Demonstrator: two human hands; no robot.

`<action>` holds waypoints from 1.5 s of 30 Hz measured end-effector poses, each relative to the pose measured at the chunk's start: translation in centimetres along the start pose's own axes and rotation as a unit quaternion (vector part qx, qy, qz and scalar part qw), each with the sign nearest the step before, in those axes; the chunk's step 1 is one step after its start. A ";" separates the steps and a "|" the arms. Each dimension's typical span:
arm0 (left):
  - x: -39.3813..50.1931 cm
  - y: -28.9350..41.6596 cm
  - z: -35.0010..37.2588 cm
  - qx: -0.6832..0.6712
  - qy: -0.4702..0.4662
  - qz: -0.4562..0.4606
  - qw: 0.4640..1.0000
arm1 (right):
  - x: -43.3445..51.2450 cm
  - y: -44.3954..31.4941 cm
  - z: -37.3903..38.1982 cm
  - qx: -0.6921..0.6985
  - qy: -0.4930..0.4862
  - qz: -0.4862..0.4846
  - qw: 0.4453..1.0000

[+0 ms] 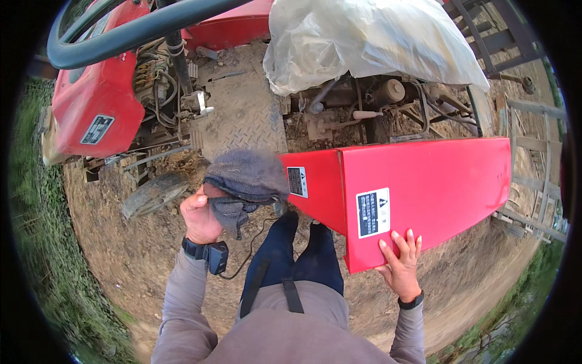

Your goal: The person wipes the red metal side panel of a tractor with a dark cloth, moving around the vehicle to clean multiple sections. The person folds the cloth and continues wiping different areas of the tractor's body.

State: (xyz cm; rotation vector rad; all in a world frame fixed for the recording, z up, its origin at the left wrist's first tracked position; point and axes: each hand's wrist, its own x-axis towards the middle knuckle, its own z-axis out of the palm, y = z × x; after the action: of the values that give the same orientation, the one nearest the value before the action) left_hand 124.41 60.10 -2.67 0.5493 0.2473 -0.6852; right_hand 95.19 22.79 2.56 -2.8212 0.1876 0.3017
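Note:
My left hand (202, 217) holds a dark grey cloth (245, 175), which is bunched up and hangs over the fingers near the front corner of a red tractor fender (427, 186). Part of that hand is hidden by the cloth. On the fender's lower edge rests my right hand (403, 261), its fingertips on the red panel and its thumb at the rim. Two warning labels bearing writing are stuck to the fender, the larger label (373, 213) just above and left of my right hand.
A black steering wheel (150, 34) and red hood (97, 109) stand at upper left. Beyond the diamond-plate footboard (243, 109), plastic sheeting (363, 41) covers the seat area above exposed levers. A tyre (154, 193) is at left; metal frames (536, 145) stand at right.

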 end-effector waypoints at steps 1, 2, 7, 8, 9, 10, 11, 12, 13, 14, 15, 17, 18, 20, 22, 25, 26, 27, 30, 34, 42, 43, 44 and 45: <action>-0.7 0.1 -0.3 -0.008 0.002 -0.003 1.000 | 0.1 -0.2 0.0 0.006 -0.007 -0.002 1.000; -1.2 0.2 -0.6 -0.011 0.013 -0.009 1.000 | 0.2 -0.2 -0.2 0.008 -0.002 -0.006 1.000; -4.9 0.9 -1.3 0.082 0.046 0.018 0.995 | 0.1 0.0 -0.5 0.019 -0.009 -0.003 1.000; -5.5 1.0 -1.2 0.096 0.043 0.021 0.994 | 0.1 0.0 -0.4 0.024 0.003 -0.009 1.000; -6.2 1.0 -0.9 0.116 0.007 0.030 0.993 | 0.1 0.1 -0.3 0.023 0.009 -0.017 1.000; -6.9 0.7 -0.6 0.122 0.024 0.034 0.992 | 0.1 0.1 -0.2 0.013 0.034 -0.034 0.999; -7.6 0.5 -0.2 0.135 0.017 0.042 0.990 | 0.2 0.2 -0.2 0.018 0.038 -0.037 0.998; -8.3 0.3 0.2 0.147 0.014 0.046 0.988 | 0.2 0.2 -0.1 0.020 0.041 -0.039 0.998; -9.0 0.0 0.4 0.160 0.019 0.053 0.986 | 0.2 0.3 0.0 0.021 0.045 -0.044 0.998; -9.5 -0.3 0.6 0.175 0.018 0.059 0.983 | 0.1 0.3 -0.1 0.023 0.047 -0.046 0.998; -10.2 -0.8 0.7 0.194 0.020 0.068 0.979 | 0.1 0.3 0.0 0.029 0.063 -0.053 0.996; -11.5 -1.7 0.6 0.199 0.029 0.073 0.977 | 0.1 0.5 0.2 0.035 0.098 -0.068 0.992; -12.0 -2.4 0.5 0.205 0.035 0.086 0.974 | 0.0 0.5 0.3 0.037 0.109 -0.073 0.991; -13.4 -3.1 0.2 0.203 0.050 0.088 0.974 | -0.2 0.6 0.5 0.060 0.112 -0.074 0.989; -14.7 -3.8 -0.2 0.204 0.109 0.090 0.969 | -0.4 0.8 0.7 0.086 0.139 -0.085 0.983; -16.6 -4.4 -1.1 0.194 0.131 0.080 0.969 | -0.5 1.0 1.2 0.132 0.132 -0.088 0.979; -17.1 -5.0 -1.5 0.379 0.114 0.159 0.904 | -0.4 1.1 1.5 0.142 0.137 -0.093 0.976; -17.8 -5.5 -1.9 0.546 0.094 0.234 0.799 | -0.3 1.2 1.7 0.144 0.151 -0.101 0.973; -19.1 -6.7 -2.6 0.496 0.042 0.247 0.832 | -0.2 1.5 2.6 0.131 0.164 -0.113 0.971; -21.0 -8.5 -1.9 0.536 0.031 0.262 0.802 | -0.1 1.5 2.8 0.148 0.187 -0.126 0.963; -25.4 -13.6 4.3 0.699 -0.024 0.344 0.626 | -4.1 0.0 1.6 0.275 0.146 -0.196 0.930; -25.8 -14.5 4.9 0.690 -0.025 0.344 0.637 | -5.0 0.0 1.9 0.331 0.125 -0.231 0.906; -26.0 -15.1 5.4 0.678 -0.017 0.303 0.670 | -5.9 -0.3 2.4 0.354 0.101 -0.243 0.897; -26.0 -15.7 5.9 0.663 -0.010 0.262 0.701 | -6.9 -0.6 2.9 0.382 0.085 -0.260 0.883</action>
State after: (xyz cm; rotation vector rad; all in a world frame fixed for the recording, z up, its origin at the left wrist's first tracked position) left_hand 94.70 60.53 6.17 1.9236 -0.5079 -0.1873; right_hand 88.11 24.94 1.61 -1.9969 -0.3449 -0.1302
